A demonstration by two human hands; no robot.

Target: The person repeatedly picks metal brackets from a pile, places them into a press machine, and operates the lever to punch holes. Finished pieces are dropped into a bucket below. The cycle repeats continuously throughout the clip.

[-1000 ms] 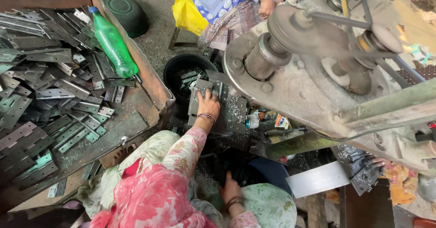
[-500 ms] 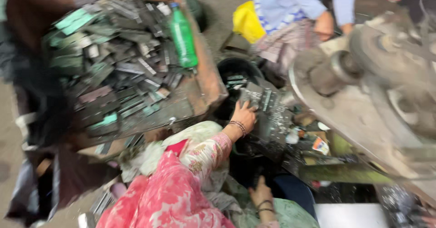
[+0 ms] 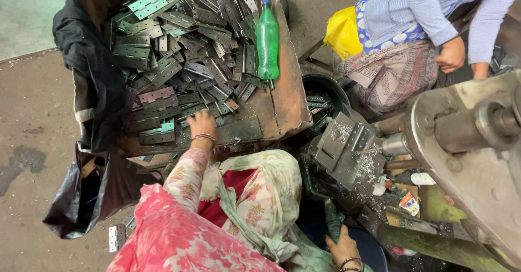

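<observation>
Left hand [image 3: 202,124] on the hinges [image 3: 179,49]
Fingers curled, palm down on the pile's near edge, below the bottle [image 3: 267,39]; grip unclear. Right hand [image 3: 342,249] wraps a lever [image 3: 332,223].

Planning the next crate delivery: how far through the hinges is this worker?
Done: a few hinges lie in the black tub by the drill jig. In hand: the left hand reaches into the hinge pile; the right hand grips a lever. Left: the crate holds a large pile.
</observation>
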